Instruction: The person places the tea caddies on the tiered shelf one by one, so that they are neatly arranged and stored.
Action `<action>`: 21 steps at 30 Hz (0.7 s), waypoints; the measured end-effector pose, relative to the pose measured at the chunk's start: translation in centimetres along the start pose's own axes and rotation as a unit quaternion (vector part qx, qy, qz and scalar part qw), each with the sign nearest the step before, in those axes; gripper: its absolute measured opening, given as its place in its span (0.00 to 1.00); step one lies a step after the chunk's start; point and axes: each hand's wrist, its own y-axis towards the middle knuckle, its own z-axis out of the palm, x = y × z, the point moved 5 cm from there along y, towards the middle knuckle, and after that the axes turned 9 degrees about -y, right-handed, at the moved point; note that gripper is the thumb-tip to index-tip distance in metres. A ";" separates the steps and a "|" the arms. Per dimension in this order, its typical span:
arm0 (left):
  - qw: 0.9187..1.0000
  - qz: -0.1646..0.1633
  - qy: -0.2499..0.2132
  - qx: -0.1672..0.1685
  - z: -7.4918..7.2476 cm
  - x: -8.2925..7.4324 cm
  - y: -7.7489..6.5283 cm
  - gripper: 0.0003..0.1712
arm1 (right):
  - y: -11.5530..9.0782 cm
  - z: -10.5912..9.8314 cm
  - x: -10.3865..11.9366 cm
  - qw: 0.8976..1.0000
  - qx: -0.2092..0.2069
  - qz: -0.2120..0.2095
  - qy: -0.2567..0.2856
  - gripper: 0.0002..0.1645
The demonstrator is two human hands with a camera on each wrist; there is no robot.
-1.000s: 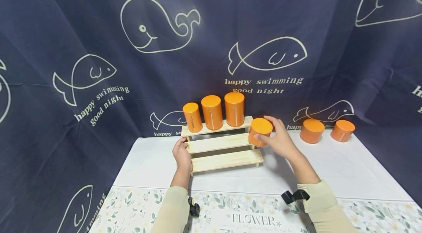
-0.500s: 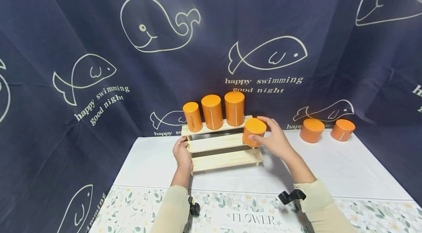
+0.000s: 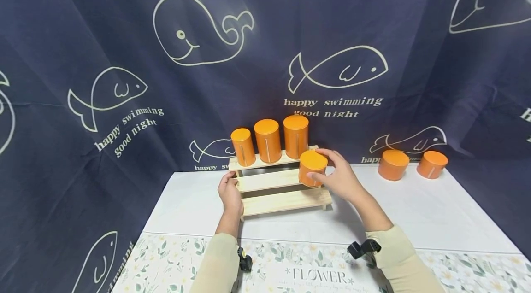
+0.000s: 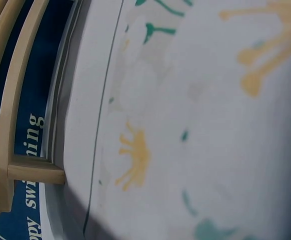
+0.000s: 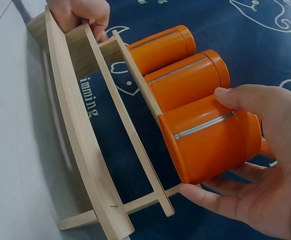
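Note:
My right hand (image 3: 342, 180) holds a short orange canister (image 3: 312, 169) between thumb and fingers, at the right end of a three-tier wooden rack (image 3: 286, 202). In the right wrist view, a gap shows between the base of this canister (image 5: 205, 142) and the middle shelf (image 5: 127, 122). Its lid faces up. Three taller orange canisters, the left one (image 3: 243, 148), the middle one (image 3: 267, 142) and the right one (image 3: 296, 137), stand upright along the top shelf. My left hand (image 3: 229, 195) grips the rack's left side; only its edge enters the left wrist view.
Two short orange canisters, one wider (image 3: 392, 165) and one smaller (image 3: 432, 165), stand at the table's back right. A dark blue curtain (image 3: 257, 85) with fish drawings hangs directly behind the rack. A floral cloth (image 3: 166, 256) covers the table's front.
My right hand has carried the short canister leftward, from beyond the rack's right end to over the right part of the shelves. My left hand and the rack stay put.

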 end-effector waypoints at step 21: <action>1.000 0.003 0.012 0.005 0.3 -0.3 -0.4 0.21 | -0.2 1.5 2.1 0.998 0.024 -0.012 0.058 0.44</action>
